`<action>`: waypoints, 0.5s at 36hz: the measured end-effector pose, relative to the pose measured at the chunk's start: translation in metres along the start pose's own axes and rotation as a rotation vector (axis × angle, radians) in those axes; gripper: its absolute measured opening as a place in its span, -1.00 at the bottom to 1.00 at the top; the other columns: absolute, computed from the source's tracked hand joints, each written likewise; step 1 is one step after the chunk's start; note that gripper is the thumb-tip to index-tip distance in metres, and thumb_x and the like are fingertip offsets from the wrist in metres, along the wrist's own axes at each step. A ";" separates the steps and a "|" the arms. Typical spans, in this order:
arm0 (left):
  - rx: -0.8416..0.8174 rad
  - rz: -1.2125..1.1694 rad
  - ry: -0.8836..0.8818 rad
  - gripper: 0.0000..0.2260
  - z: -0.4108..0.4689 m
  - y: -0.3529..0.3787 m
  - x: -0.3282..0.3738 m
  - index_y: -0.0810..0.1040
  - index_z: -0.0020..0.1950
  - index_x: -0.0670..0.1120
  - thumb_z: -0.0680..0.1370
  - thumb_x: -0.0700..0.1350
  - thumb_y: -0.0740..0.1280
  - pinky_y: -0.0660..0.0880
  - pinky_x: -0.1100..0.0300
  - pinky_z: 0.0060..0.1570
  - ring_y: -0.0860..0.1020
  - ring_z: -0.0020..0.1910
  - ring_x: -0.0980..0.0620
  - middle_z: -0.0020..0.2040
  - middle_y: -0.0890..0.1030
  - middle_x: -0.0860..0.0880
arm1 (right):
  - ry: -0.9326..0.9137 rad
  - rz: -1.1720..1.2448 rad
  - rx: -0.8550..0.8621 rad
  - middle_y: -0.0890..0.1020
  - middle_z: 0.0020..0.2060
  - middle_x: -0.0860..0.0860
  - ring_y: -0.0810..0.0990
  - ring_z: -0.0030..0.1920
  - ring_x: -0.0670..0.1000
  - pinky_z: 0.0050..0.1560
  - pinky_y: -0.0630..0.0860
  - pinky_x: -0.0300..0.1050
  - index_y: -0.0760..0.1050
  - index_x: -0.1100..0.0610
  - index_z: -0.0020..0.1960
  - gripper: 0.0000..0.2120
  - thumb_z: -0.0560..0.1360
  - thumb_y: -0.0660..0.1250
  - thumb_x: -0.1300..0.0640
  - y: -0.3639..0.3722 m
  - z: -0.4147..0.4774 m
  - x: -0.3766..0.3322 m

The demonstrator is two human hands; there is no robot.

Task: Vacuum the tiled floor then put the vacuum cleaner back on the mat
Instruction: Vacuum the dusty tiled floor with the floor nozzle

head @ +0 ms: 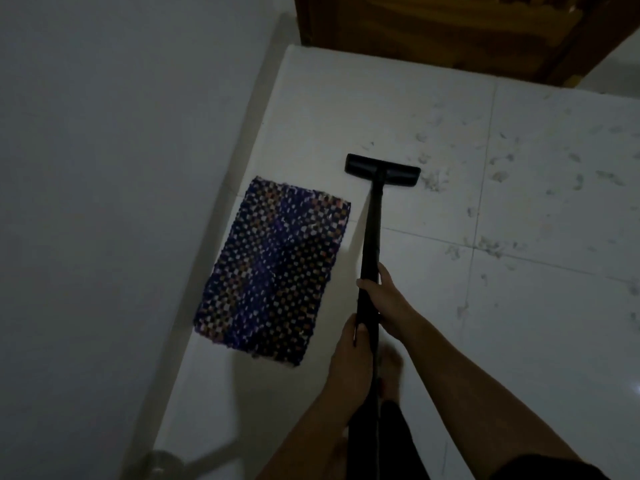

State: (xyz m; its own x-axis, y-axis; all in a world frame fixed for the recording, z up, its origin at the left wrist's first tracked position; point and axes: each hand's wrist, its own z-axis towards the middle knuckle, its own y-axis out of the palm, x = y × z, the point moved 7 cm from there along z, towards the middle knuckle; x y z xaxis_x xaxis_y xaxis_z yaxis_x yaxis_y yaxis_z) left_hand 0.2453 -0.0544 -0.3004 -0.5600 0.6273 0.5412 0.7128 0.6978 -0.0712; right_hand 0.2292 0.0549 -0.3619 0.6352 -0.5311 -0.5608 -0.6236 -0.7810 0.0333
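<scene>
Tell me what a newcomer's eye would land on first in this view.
First, the black vacuum head on the white tiled floor, its wand held by the right hand above the left hand. Next, the blue woven mat lying left of the wand, beside the wall. Then the scattered debris on the tiles to the right.

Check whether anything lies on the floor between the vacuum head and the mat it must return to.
Nothing visible does. The vacuum head sits on bare tile just beyond the mat, toward its far right corner. The scattered debris lies on the other side, away from the mat.
</scene>
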 end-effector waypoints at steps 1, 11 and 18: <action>0.002 -0.008 -0.008 -0.64 0.007 -0.001 0.008 0.28 0.44 0.08 0.66 0.04 -0.01 0.54 -0.13 0.06 0.50 0.17 -0.40 0.26 0.50 -0.29 | 0.000 0.032 0.005 0.51 0.11 0.13 0.52 -0.05 0.11 -0.07 0.51 -0.04 0.09 -0.03 0.52 -0.44 0.59 0.20 0.23 0.001 0.010 -0.008; -0.010 0.112 0.063 -0.60 0.104 0.006 0.110 0.14 0.51 0.12 0.65 0.05 -0.03 0.45 -0.23 0.24 0.47 0.25 -0.32 0.36 0.44 -0.26 | -0.008 0.192 0.128 0.44 -0.39 0.13 0.42 -0.49 0.03 -0.56 0.45 -0.23 0.08 -0.16 0.50 -0.41 0.59 0.17 0.26 -0.025 0.103 -0.096; -0.112 0.056 0.108 -0.61 0.167 0.037 0.174 0.20 0.50 0.02 0.66 -0.02 0.00 0.43 0.42 -0.52 0.54 -0.45 0.26 0.11 0.59 -0.15 | -0.034 0.079 0.224 0.46 -0.39 0.09 0.45 -0.49 0.04 -0.46 0.46 -0.14 0.09 -0.12 0.50 -0.41 0.57 0.18 0.24 -0.071 0.160 -0.161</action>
State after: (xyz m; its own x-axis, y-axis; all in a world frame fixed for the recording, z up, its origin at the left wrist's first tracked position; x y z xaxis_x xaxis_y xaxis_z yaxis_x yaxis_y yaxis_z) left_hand 0.1036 0.1383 -0.3483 -0.4733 0.6192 0.6265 0.7880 0.6156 -0.0131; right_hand 0.0983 0.2482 -0.4066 0.5671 -0.5735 -0.5912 -0.7587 -0.6431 -0.1039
